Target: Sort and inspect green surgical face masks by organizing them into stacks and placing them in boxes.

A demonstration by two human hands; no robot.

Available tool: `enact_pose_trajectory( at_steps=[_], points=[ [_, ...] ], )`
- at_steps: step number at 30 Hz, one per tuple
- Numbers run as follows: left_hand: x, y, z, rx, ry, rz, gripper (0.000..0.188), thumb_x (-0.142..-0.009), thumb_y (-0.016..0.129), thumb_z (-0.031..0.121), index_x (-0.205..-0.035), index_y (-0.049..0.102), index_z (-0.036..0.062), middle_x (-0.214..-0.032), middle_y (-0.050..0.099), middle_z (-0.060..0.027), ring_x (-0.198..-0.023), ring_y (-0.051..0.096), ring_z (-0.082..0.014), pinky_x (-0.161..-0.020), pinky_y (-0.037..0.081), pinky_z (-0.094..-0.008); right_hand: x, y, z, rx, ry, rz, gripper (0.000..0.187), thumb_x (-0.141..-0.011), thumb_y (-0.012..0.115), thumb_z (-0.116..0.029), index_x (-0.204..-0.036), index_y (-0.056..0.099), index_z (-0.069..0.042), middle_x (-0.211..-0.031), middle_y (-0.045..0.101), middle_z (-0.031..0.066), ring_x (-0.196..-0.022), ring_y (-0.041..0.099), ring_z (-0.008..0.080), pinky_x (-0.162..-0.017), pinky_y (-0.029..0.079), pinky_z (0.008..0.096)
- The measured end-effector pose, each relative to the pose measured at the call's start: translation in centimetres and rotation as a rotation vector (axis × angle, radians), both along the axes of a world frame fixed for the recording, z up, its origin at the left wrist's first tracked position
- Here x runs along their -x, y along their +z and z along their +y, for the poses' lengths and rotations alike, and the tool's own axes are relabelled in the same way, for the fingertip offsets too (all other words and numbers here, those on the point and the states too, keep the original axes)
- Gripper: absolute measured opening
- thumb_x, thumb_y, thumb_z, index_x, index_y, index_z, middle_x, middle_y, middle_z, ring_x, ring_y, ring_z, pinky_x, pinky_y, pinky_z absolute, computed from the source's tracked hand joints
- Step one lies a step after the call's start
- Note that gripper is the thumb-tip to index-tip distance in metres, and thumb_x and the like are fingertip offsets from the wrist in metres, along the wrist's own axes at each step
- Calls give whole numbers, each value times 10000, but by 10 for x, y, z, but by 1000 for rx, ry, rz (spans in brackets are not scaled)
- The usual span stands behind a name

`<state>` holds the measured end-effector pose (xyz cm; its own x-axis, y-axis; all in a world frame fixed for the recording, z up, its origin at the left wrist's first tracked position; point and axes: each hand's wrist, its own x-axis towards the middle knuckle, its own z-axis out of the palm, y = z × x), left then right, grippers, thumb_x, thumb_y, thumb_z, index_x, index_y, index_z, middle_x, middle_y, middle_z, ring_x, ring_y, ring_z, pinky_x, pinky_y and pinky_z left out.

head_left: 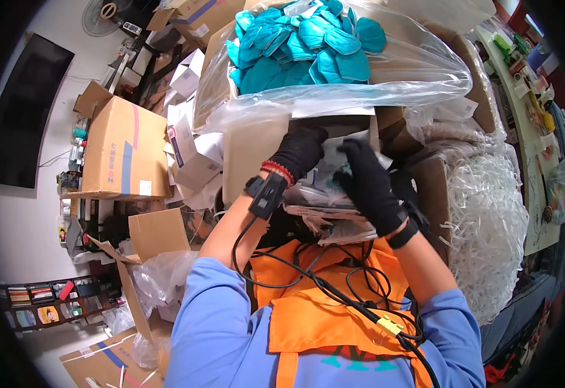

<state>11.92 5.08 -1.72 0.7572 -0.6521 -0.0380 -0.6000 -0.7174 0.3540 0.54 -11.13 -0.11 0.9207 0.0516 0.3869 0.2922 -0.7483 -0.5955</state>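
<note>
My left hand (299, 155), in a black glove, is closed at the upper left edge of a clear plastic bag (324, 184). Its fingertips are partly hidden. To the right, my right hand (369, 184), also gloved in black, hovers over the bag with its thumb and fingers bent but apart. Small teal bits show through the plastic. The bag rests over a white stack (324, 211) close to my body, inside or against an open cardboard box (253, 158). Beyond my hands, a heap of teal quilted pads (308, 48) fills a plastic-lined box.
Shredded white paper (486, 226) fills a container on the right. At left stand a large closed-sided carton (124, 149) and several white boxes (195, 152). An opened carton (156, 236) sits lower left. Black cables (334, 284) hang across my orange apron (308, 323).
</note>
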Motion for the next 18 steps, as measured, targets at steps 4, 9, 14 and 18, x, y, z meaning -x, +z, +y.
enact_pose_trajectory(
  at_steps=[4, 9, 14, 18],
  points=[
    [25, 21, 16, 193, 80, 108, 293, -797, 675, 217, -1050, 669, 69, -958, 674, -166, -881, 658, -321, -783, 515, -407, -45, 18, -2, 220, 159, 96, 284, -737, 666, -106, -1016, 635, -61, -998, 628, 173, -957, 612, 333, -827, 496, 421],
    [28, 23, 28, 382, 240, 260, 222, -841, 652, 251, -965, 690, 71, -883, 682, -146, -807, 666, -263, -723, 513, -351, -51, 5, -9, 82, 104, 262, 178, -784, 637, -151, -930, 699, -72, -912, 662, 166, -895, 644, 327, -780, 513, 414],
    [30, -2, 11, 699, 330, 253, 213, -838, 639, 253, -916, 687, 60, -864, 682, -143, -784, 653, -267, -718, 500, -341, -41, 11, -8, -131, 138, 274, 191, -797, 642, -193, -941, 706, -85, -961, 664, 162, -901, 638, 343, -768, 513, 400],
    [28, -14, 0, 719, 239, 276, 211, -821, 617, 166, -993, 683, 62, -931, 677, -142, -828, 648, -291, -764, 505, -363, -41, -6, -8, 75, 68, 213, 154, -773, 641, -171, -886, 697, -82, -887, 661, 145, -855, 638, 342, -735, 513, 411]
  ],
)
